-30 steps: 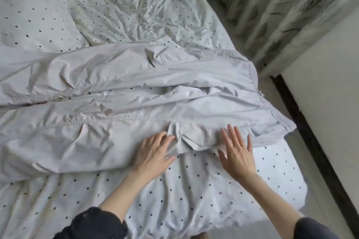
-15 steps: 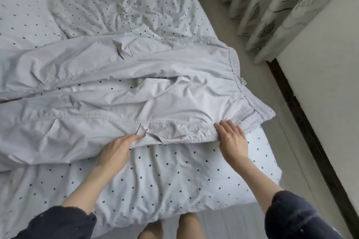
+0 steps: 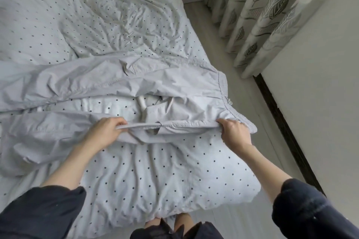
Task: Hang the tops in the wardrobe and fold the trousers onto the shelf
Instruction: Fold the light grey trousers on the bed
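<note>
Trousers (image 3: 120,81) pale grey, spread sideways across the dotted duvet (image 3: 155,170) through the middle of the frame, waistband (image 3: 223,91) at centre right near the bed edge, legs running off the left side; a strip of duvet shows between the upper and lower leg. Left hand (image 3: 103,134) at centre, fingers curled round the near edge of the lower leg, pinching the seam just left of a pocket opening. Right hand (image 3: 233,134) at centre right, fingers curled on the same edge close under the waistband corner. Fabric between the two hands is pulled into a taut raised line, lifted slightly off the duvet. Step in hand looks like the first fold of the trousers: near leg gripped at two points, ready to be carried up and over onto the far leg. Next move likely calls for both hands lifting together and laying the near leg on top of the upper one, seams and waistband matched, then smoothing out creases; the leg ends at the far left are out of reach of this grip and may drag or bunch. Wardrobe and shelf not in view. Leaf-print curtain (image 3: 262,15) upper right, floor (image 3: 242,75) between the bed and a pale wall (image 3: 320,83) on the right. Dark sleeves at the bottom corners
</note>
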Motion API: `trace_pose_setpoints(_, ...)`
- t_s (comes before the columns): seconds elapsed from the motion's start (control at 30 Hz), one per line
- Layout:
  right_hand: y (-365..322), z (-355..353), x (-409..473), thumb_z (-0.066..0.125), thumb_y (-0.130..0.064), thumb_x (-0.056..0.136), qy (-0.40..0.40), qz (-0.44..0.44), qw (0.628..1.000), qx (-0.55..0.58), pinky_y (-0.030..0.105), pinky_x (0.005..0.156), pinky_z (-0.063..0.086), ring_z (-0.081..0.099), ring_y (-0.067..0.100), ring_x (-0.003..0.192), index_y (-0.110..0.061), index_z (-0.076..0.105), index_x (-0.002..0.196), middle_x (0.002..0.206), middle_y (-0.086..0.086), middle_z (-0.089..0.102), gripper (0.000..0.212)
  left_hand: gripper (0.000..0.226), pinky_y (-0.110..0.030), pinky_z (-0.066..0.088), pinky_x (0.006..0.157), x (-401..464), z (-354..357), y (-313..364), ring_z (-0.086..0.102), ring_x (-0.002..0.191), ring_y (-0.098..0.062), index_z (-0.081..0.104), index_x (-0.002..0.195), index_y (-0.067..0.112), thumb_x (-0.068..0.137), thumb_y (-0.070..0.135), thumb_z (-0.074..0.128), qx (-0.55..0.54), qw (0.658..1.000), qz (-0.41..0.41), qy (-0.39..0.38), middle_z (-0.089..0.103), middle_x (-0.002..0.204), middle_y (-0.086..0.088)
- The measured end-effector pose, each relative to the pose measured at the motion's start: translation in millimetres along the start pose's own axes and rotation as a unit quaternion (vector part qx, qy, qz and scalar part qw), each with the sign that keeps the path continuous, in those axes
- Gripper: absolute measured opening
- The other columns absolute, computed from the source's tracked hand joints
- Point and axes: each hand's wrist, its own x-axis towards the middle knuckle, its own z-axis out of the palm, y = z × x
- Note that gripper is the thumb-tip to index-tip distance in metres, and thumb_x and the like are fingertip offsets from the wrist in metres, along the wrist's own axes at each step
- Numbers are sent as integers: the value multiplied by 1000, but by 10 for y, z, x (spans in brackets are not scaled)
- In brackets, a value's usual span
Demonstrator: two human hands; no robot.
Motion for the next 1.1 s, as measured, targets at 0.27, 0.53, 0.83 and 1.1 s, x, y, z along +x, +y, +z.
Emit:
trace_pose_setpoints(0.27,-225,-411,1346,50,-8,90,169,16,982,83,37,84,31,59,30,96,-13,67,104,103,6,69,23,11,-26,41,65,1165,-766,70,59,80,-15,65,78,26,81,18,73,-164,976,-27,143,68,84,-4)
trace_pose_setpoints(0.53,-435,-140,2809,46,-12,91,156,25,985,76,35,82,29,56,30,102,-17,66,113,105,6,66,29,9,-19,38,68,2708,-1037,-65,58,84,-21,67,78,16,77,14,76,-148,971,-35,182,66,80,-6)
trace_pose_setpoints(0.83,-681,523,3732,43,-16,92,64,73,990,104,37,100,27,49,25,119,-26,65,116,125,3,60,35,11,-35,45,79,3561,-674,-473,58,102,-32,67,80,25,86,33,65,35,985,-147,78,67,102,-10)
trace_pose_setpoints(1.1,-1493,519,3308,23,-57,94,-9,-57,984,168,55,112,-10,-11,17,146,-37,14,149,159,-5,-8,59,31,-36,42,89,3480,-576,-563,56,111,-30,66,112,16,85,32,67,-13,986,-106,128,65,116,-9)
